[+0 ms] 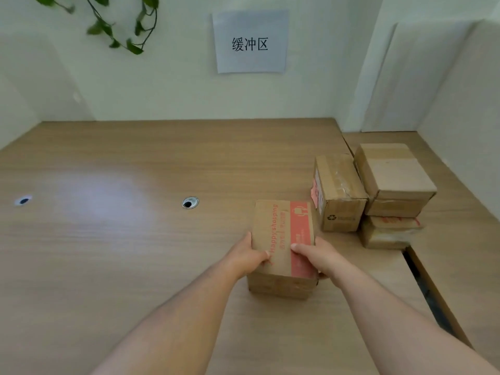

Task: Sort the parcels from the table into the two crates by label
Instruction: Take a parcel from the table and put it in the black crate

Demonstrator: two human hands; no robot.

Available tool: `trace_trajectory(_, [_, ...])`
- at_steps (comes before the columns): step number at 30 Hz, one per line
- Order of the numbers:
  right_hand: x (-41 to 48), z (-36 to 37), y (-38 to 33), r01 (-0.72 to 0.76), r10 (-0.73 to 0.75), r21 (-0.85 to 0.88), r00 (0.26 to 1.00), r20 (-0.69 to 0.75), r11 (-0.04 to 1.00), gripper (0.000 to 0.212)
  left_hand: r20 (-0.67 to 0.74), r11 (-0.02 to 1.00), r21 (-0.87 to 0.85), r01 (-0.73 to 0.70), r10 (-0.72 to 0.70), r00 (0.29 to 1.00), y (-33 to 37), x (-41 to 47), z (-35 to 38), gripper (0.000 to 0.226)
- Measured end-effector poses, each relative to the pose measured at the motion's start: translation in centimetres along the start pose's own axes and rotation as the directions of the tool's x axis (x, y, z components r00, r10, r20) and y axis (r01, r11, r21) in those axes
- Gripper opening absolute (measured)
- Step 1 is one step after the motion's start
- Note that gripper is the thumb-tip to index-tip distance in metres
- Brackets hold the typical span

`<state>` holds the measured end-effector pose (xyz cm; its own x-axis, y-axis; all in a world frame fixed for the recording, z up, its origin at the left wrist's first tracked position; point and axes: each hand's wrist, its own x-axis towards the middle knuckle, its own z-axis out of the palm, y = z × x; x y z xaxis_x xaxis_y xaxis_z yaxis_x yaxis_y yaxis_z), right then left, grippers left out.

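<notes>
**Parcel (282,239) gripped by both hands, right part of table**

Parcel is a brown cardboard box with a broad red tape band along its top and red "Happy shopping" print. It sits low over the wooden table (121,212), right of centre and close to the person. Cannot tell if its base touches the table or is just off it.

Left hand (249,257) clamps the near left edge. Its thumb (263,256) lies on the top face and the palm is against the left side. The other fingers are hidden behind the box.

Right hand (316,257) clamps the near right edge. Its thumb (297,247) lies flat on the red tape and the fingers curl down the right side, mostly hidden. The box lies between the two hands, and the thumb tips are near each other on top. Both forearms are bare and reach in from the bottom of the view.

Three more boxes stand just right of the held one. The recycling-mark parcel (339,193) is nearest but apart from it, and has a red label on its left face. Beside that, the top parcel (395,174) is stacked on the bottom parcel (387,234), which carries red tape.

Two round cable holes are in the tabletop, one (190,202) left of the box and one (23,200) far left. A paper sign (250,41) with three characters hangs on the back wall. Green leaves (121,28) trail at the upper left. A dark gap (422,288) runs along the table's right edge.
</notes>
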<state>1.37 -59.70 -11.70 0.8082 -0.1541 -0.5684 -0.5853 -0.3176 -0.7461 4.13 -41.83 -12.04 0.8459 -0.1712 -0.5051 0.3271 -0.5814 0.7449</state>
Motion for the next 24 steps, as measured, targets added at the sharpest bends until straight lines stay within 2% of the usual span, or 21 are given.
trace_trajectory(3, [-0.6, 0.8, 0.3, 0.015, -0.012, -0.052, 0.999, 0.042, 0.999, 0.04, -0.029, 0.996, -0.083, 0.027, -0.029, 0.999, -0.9, -2.3, -0.9, 0.04])
trace_trajectory(7, [-1.6, 3.3, -1.1, 0.068, -0.055, -0.108, 0.991, 0.119, 0.992, 0.059, -0.134, 0.973, -0.218, 0.071, -0.102, 0.986, -3.0, -5.3, -3.3, 0.035])
trace_trajectory(10, [-2.6, 5.8, -2.8, 0.149, -0.12, -0.136, 0.972, 0.203, 0.979, 0.067, -0.212, 0.952, -0.296, 0.073, -0.141, 0.967, -4.7, -7.7, -5.3, 0.033])
trace_trajectory(13, [-4.0, 8.6, -4.0, 0.252, -0.185, -0.207, 0.938, 0.294, 0.946, 0.084, -0.296, 0.946, -0.316, 0.075, -0.173, 0.939, -6.8, -10.5, -7.2, 0.039])
trace_trajectory(18, [-6.3, 12.9, -5.5, 0.382, -0.271, -0.214, 0.87, 0.413, 0.899, 0.076, -0.381, 0.907, -0.419, 0.052, -0.227, 0.896, -9.7, -14.5, -9.6, 0.051])
trace_trajectory(21, [-8.2, 15.4, -6.7, 0.398, -0.276, -0.205, 0.851, 0.448, 0.894, 0.043, -0.4, 0.867, -0.496, 0.039, -0.269, 0.876, -11.0, -17.2, -11.0, 0.076])
trace_trajectory(22, [-9.0, 16.3, -7.2, 0.398, -0.271, -0.213, 0.849, 0.455, 0.892, 0.045, -0.415, 0.853, -0.521, 0.033, -0.287, 0.864, -11.5, -18.1, -11.6, 0.087])
trace_trajectory(24, [-10.2, 18.2, -8.2, 0.38, -0.241, -0.241, 0.856, 0.458, 0.893, 0.077, -0.443, 0.828, -0.56, 0.012, -0.312, 0.84, -12.6, -20.1, -12.8, 0.088])
